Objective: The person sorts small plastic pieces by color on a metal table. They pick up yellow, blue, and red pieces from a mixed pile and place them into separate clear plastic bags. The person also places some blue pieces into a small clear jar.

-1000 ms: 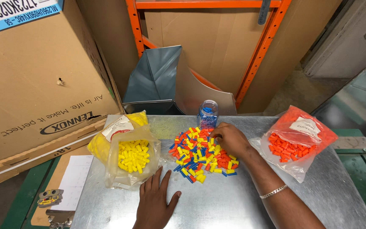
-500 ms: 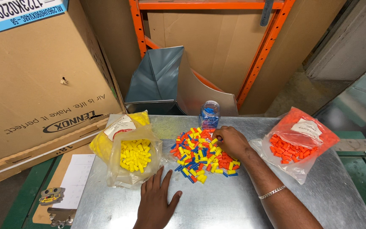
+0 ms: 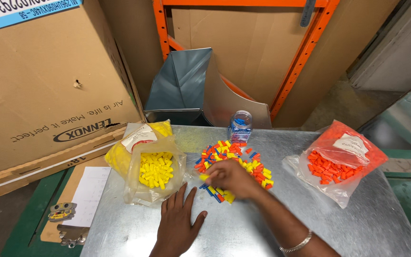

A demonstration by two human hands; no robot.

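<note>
Right hand (image 3: pixel 231 177) over the near-left edge of the mixed pile of small plastic caps (image 3: pixel 236 164) mid-worktop, fingers (image 3: pixel 211 177) pinched narrow on one yellow cap (image 3: pixel 203 177). Left hand (image 3: pixel 179 223) flat on the worktop (image 3: pixel 357 223) near its front edge, fingers spread wide, holding nothing, just beside the open clear bag of yellow caps (image 3: pixel 155 171). Orange caps in another clear bag (image 3: pixel 334 164) toward the right edge; small clear jar of blue caps (image 3: pixel 240 124) at the back edge. Caps small, hard, glossy, tapered cylinders; bags thin, crinkly, slumped; worktop smooth galvanized sheet metal, slick. Likely risks: pinched cap slipping from so small a grip; forearm sweeping the loose pile and scattering caps across the slick metal; floppy bag mouth folding shut; jar tipping if bumped.
</note>
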